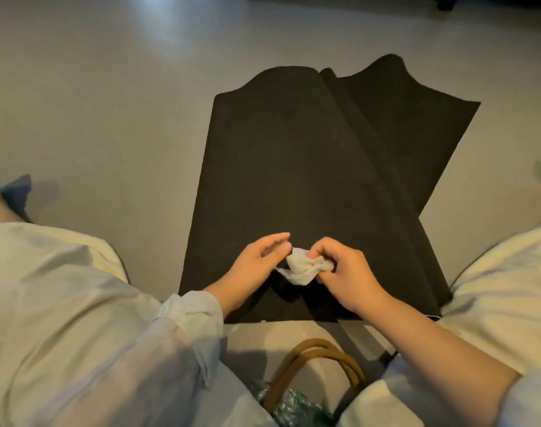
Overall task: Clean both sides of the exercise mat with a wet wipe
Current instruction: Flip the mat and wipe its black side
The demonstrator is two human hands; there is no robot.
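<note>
bunching the wet wipe [303,268] over the mat's [294,155] near end: right hand [346,272] pinches it, left hand [257,261] touches it, fingers loosely straight; next likely pressing down to wipe.

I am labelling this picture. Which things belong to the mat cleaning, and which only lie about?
Job: mat, wipe, left hand, right hand.
Lying about: bag with brown handles, floor.
</note>
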